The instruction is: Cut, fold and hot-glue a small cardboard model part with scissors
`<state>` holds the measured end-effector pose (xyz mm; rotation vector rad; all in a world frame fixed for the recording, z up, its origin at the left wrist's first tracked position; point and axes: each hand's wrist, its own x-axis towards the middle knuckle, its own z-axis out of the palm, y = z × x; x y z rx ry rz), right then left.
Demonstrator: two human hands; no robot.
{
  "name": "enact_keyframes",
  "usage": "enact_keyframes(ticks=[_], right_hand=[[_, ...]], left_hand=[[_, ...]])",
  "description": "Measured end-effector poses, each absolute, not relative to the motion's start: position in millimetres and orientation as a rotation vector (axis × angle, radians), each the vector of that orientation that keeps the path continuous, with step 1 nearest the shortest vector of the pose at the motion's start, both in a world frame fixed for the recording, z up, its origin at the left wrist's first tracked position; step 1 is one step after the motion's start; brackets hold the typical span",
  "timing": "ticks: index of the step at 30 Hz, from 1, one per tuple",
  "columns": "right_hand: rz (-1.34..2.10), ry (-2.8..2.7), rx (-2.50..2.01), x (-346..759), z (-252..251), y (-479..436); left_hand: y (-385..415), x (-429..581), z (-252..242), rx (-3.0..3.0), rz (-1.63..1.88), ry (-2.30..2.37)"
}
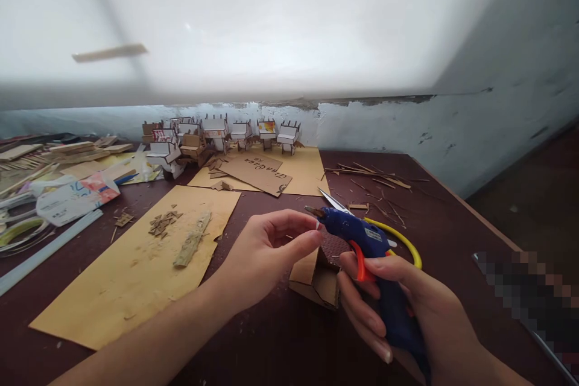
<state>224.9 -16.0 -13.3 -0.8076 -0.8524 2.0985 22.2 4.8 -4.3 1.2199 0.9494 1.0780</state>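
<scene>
A blue glue gun (362, 232) with an orange trigger is gripped in my right hand (407, 301), its nozzle pointing left. My left hand (275, 241) is closed in a pinch just beneath the nozzle. A tiny whitish bit shows at those fingertips, too small to name. Under both hands, a small open cardboard box (312, 277) rests on the dark table, partly covered by my right fingers. Scissors (400, 232) with yellow handles lie behind the glue gun, their blades partly hidden by it.
Small cardboard models (216, 132) line the wall. A tan board (136, 289) at left carries cardboard scraps (165, 223) and a glue-crusted strip (192, 241). Lettered cardboard (253, 172) lies further back, thin sticks (371, 175) at back right. Wood pieces, tape and glue sticks (49, 250) crowd the left.
</scene>
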Motion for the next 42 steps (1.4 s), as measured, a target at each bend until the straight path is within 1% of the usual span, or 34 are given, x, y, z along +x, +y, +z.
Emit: enact_keyframes(ticks=[8,16,18,22,26,42], right_hand=[[2.121,-0.852,-0.794,224.7,-16.6,-14.4],[2.083,-0.882,-0.748,229.0,-13.5,-14.3],[1.976,-0.862,-0.706,234.0,-5.8,-12.2],[1.640,-0.690,-0.703,243.5,13.0,-5.2],[1.477,-0.615,-0.801,242.7,17.3,0.5],[1.549,-0.736,-0.912,234.5,1.8,1.8]], left_hand=[[4.0,20.5,0.7,1.216,1.115,0.943],[5.4,18.4,2.2,1.268,1.051,0.985],[5.8,17.8,1.3,1.287,1.036,1.001],[6.1,16.7,0.0,1.314,1.002,1.038],[6.3,15.3,0.1,1.308,0.959,1.075],[8.4,14.0,-2.4,1.353,0.972,1.163]])
